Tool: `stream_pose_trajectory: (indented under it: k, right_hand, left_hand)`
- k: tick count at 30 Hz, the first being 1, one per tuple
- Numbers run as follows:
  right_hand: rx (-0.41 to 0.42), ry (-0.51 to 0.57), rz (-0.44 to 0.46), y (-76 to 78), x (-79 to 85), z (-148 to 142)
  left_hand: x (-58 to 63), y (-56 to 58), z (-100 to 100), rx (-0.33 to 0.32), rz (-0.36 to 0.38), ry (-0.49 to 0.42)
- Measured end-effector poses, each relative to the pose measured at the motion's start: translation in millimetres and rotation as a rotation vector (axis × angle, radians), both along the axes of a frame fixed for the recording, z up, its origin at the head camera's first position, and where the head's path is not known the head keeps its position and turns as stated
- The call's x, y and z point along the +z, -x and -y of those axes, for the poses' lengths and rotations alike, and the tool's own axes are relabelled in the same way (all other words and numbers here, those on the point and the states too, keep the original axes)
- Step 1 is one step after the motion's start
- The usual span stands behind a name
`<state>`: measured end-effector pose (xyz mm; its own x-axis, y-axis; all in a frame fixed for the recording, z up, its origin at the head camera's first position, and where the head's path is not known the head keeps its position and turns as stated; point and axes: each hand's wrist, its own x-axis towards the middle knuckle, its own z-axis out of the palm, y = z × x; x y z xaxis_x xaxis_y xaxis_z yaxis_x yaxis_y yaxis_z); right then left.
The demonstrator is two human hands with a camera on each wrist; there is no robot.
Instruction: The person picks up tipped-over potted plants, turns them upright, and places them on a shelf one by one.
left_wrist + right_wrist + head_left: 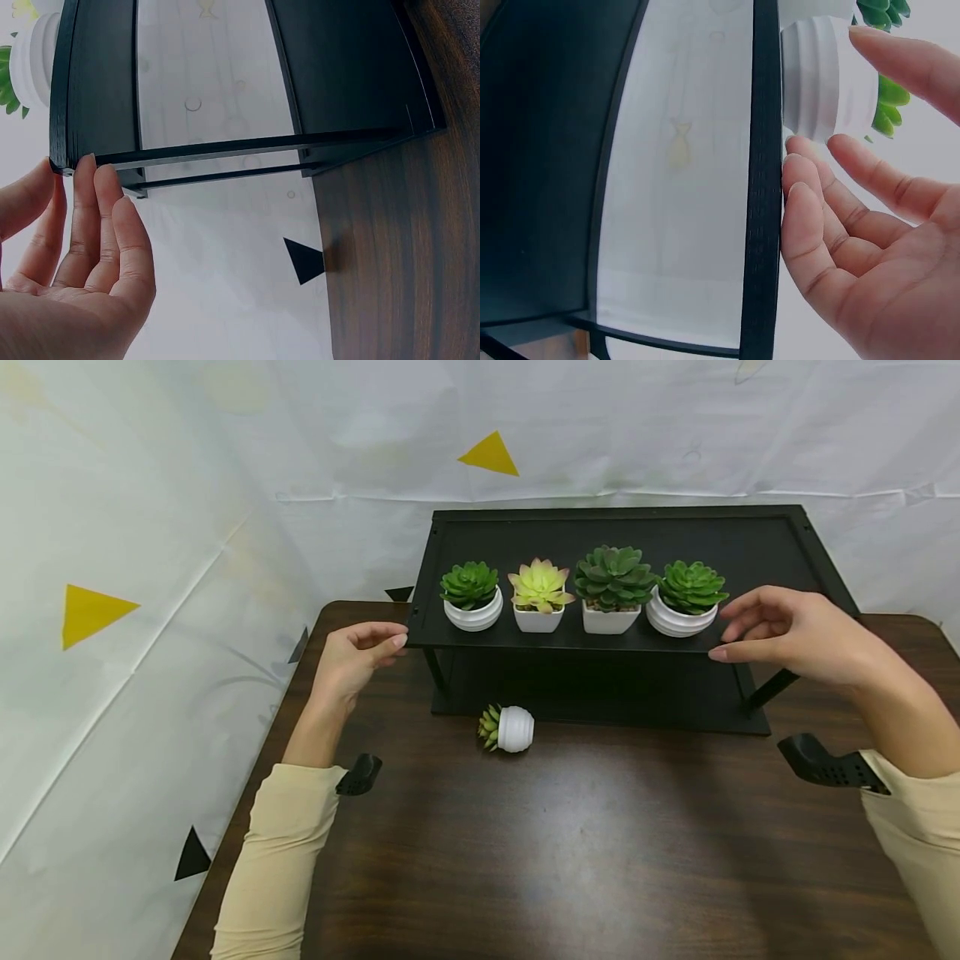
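Note:
A black two-tier shelf (525, 522) stands on the table, with several potted succulents in a row on its top tier. At its front left corner, my left hand (358, 656) pinches the top board, thumb and fingers on the edge in the left wrist view. My right hand (798, 631) is beside the rightmost succulent pot (678, 617), fingers loosely bent along the top board's front edge. In the right wrist view, its thumb and index finger are spread around the white ribbed pot (817, 79). A small potted succulent (516, 729) lies on its side before the shelf.
The other pots on the top tier hold a green succulent (470, 583), a yellow-pink one (540, 585) and a dark green one (615, 578). The brown wooden table (562, 860) extends in front. White sheeting (360, 435) hangs behind and at the left.

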<state>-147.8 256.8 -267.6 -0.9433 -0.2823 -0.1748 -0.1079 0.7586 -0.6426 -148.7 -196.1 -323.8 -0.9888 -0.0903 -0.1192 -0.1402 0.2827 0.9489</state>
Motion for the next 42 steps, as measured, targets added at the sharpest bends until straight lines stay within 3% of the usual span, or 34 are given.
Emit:
stream_pose_trajectory:
  k: [15, 24, 32, 42]
  right_hand:
    - [-0.031, -0.014, -0.015, -16.4, -4.3, 5.1]
    - [0.107, 0.106, -0.041, -23.7, -12.9, 8.0]
    - [0.183, 0.174, -0.001, -25.8, -23.7, 20.3]
    - [0.201, 0.234, 0.050, -28.6, -38.3, 41.0]
  left_hand:
    - [0.1, -0.6, -0.3, -0.003, -0.002, 0.000]
    - [-0.4, -0.6, 0.0, -0.002, -0.002, -0.006]
    - [-0.1, -0.5, 0.0, 0.000, -0.002, -0.009]
    - [-0.2, -0.6, -0.2, -0.001, -0.015, -0.019]
